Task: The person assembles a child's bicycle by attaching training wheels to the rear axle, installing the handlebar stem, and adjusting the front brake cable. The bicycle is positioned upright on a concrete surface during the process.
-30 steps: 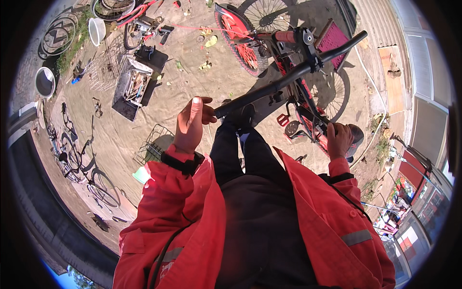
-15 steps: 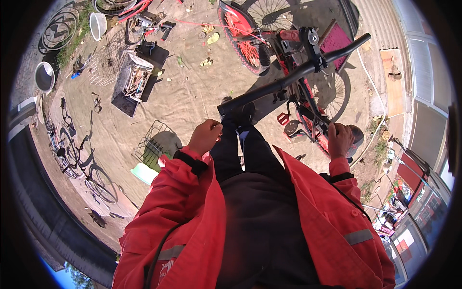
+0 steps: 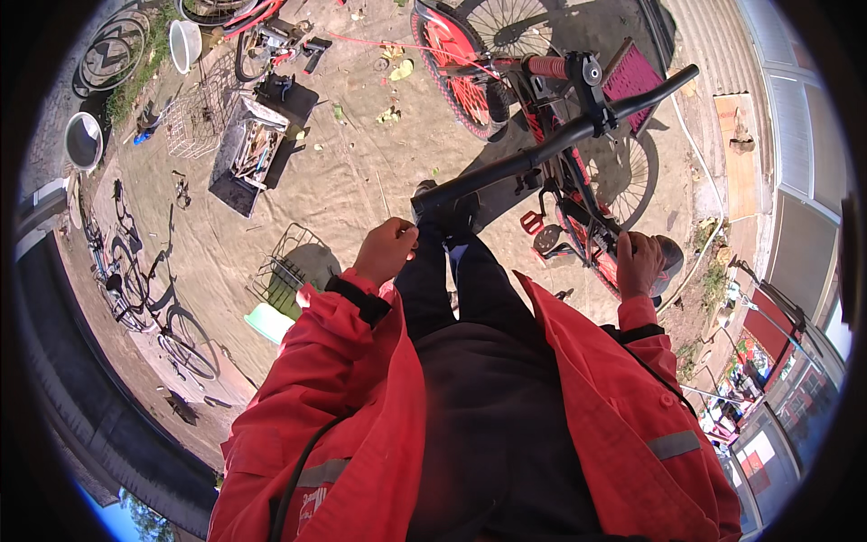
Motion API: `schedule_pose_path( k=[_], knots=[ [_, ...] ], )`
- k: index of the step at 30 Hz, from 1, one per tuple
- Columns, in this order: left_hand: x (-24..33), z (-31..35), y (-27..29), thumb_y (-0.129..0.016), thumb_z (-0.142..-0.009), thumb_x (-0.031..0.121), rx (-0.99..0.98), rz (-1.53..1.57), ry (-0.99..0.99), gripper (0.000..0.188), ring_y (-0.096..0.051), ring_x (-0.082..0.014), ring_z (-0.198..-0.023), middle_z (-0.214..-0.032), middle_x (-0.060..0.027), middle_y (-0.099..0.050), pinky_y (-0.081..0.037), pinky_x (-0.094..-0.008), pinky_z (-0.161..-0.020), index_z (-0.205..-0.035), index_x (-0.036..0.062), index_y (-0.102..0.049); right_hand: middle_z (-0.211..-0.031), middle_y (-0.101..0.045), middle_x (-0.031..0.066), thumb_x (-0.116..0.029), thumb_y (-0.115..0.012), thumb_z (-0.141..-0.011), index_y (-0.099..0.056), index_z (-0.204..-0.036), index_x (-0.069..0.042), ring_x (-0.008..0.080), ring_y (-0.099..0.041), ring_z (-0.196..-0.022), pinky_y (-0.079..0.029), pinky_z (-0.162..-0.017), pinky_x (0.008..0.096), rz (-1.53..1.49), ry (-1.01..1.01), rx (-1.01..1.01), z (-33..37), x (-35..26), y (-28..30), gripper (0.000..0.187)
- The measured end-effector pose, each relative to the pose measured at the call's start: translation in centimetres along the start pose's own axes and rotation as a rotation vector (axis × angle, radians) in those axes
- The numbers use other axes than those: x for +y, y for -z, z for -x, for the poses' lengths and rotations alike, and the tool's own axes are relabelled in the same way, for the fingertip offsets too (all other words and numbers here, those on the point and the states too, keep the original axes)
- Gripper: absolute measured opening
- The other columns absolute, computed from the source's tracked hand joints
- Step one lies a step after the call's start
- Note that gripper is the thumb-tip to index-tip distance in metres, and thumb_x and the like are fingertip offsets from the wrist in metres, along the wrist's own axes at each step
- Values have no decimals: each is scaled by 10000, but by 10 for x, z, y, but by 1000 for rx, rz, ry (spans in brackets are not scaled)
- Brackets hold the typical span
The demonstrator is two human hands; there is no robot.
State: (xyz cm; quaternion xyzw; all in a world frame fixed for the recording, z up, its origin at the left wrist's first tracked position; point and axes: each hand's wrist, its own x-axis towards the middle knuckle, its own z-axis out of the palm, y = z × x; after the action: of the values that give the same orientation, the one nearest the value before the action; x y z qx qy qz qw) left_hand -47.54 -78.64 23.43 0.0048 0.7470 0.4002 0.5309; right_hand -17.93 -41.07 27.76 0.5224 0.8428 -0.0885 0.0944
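A black bicycle handlebar [image 3: 551, 144] slants across the upper right, on a red and black bicycle [image 3: 571, 172]. My left hand [image 3: 386, 250] is closed, fingers curled, just below the bar's left end. Whatever it may hold is hidden. Farther right, my right hand [image 3: 639, 262] is also closed with bent fingers, over the rear part of the bicycle. A dark rounded shape, seemingly the saddle [image 3: 669, 256], shows beside it. Whether the fingers grip anything is hidden from this angle. The red pedal [image 3: 532, 221] and crank [image 3: 547, 239] lie between my hands, lower down.
An open box of tools [image 3: 253, 158] stands on the ground cloth at left, near a wire basket [image 3: 194, 117]. Another wire basket [image 3: 291, 266] lies near my left sleeve. A second bicycle [image 3: 149, 298] is at far left. A white bucket [image 3: 84, 143] and loose tyres [image 3: 113, 54] lie beyond.
My left hand has risen slightly toward the handlebar's end. The handlebar has shifted a little to the right in the picture. My right hand keeps its place.
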Motion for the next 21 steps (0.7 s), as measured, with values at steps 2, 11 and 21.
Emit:
schedule_pose_path(
  k=[2,11,21],
  knots=[
    [-1,0,-1,-604,-994,265,2,3,-7,348,-674,-165,-728,-889,-112,-712,-532,-310,-686,-1137,-51,-639,-1336,-631,108,-511,-591,-935,-743,-1093,-178,332,-426,-1413,-197,-1182,568,-1,-5,-3,0,0,0,399],
    [-1,-1,0,-582,-1015,282,12,9,-10,355,-680,-171,-732,-878,-110,-710,-535,-314,-694,-1119,-52,-639,-1312,-638,101,-506,-592,-934,-744,-1093,-180,328,-439,-1400,-215,-1172,557,10,-5,-5,0,-2,1,393],
    [5,1,1,-522,-1053,365,31,57,-13,428,-681,-174,-716,-834,-104,-701,-531,-309,-680,-1076,-46,-637,-1277,-658,103,-496,-602,-922,-755,-1054,-178,335,-461,-1376,-253,-1153,536,9,4,-5,-2,-1,2,377]
  ],
)
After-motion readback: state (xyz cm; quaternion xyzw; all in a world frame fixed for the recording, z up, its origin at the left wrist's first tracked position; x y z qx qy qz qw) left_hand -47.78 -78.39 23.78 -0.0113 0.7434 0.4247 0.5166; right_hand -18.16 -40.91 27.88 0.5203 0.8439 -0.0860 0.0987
